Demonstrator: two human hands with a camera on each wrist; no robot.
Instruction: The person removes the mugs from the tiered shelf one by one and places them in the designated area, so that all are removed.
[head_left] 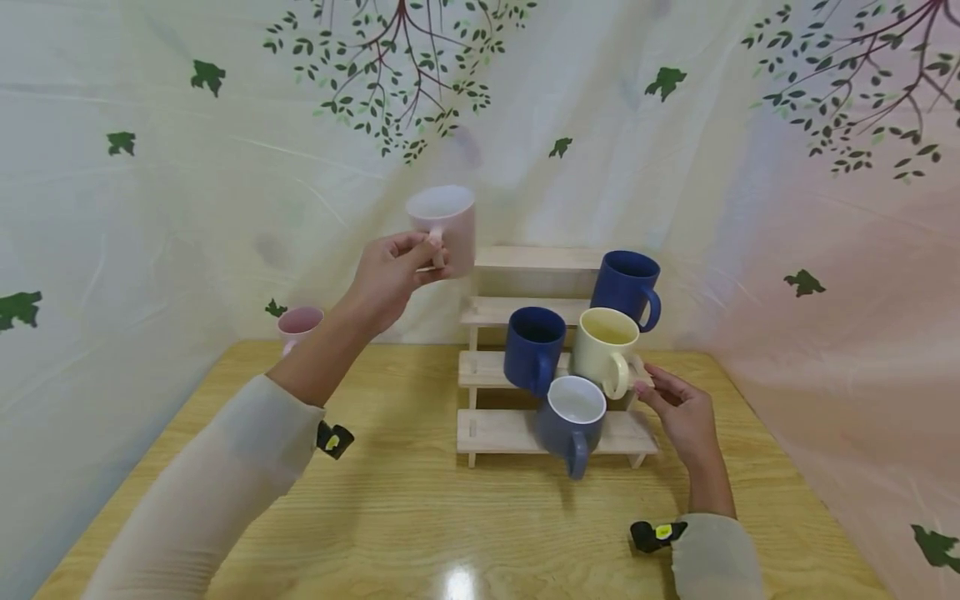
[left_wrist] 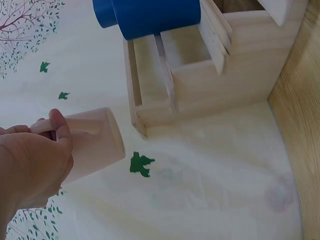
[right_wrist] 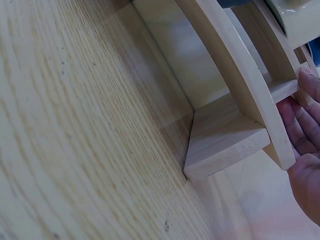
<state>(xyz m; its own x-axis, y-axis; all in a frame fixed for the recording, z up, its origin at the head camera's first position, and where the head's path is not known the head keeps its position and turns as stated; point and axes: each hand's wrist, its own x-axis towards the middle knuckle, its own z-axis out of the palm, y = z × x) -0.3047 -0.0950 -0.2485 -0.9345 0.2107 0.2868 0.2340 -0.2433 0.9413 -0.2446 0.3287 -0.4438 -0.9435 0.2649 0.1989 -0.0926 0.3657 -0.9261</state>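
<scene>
My left hand [head_left: 386, 275] grips the handle of a pale pink mug [head_left: 461, 229], held upright in the air left of the wooden step rack's top shelf [head_left: 543, 258]. In the left wrist view, the thumb and fingers of that hand [left_wrist: 37, 167] wrap the handle. At the rack's right side, my right hand [head_left: 686, 417] pinches the end of the second shelf from the bottom. That shelf bears a dark blue mug [head_left: 531, 346] and a cream mug [head_left: 596, 346]. A grey-blue mug [head_left: 562, 425] stands on the bottom shelf, another dark blue mug [head_left: 622, 283] higher up at the right.
A second pink mug [head_left: 302, 321] stands at the table's far left, partly hidden by my left forearm. The wooden table [head_left: 390, 500] runs back to a curtain [head_left: 225, 200] printed with leaves, which also closes in both sides.
</scene>
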